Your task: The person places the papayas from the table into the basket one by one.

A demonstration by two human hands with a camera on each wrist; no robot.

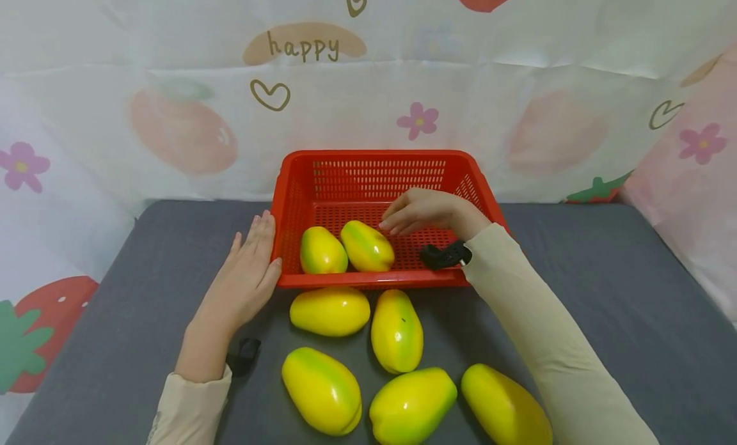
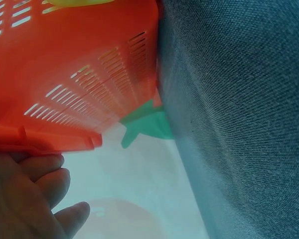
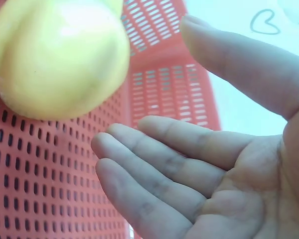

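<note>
A red plastic basket [image 1: 374,280] with slotted walls stands at the back of the table. Two yellow-green mangoes lie inside it: one at the left [image 1: 324,250] and another [image 1: 367,247] beside it. My right hand [image 1: 423,210] reaches over the basket, fingers extended and holding nothing, fingertips close to the second mango. In the right wrist view the palm [image 3: 229,194] faces the camera, thumb spread from the fingers. My left hand [image 1: 244,272] rests along the basket's left side with straight fingers. The left wrist view shows its fingertips [image 2: 55,184] at the rim.
In front of the basket several more mangoes lie on the grey tabletop [image 1: 190,259], including one crosswise [image 1: 329,312], one upright [image 1: 397,333] and one under the right forearm [image 1: 507,403]. A printed curtain [image 1: 345,112] hangs behind the basket.
</note>
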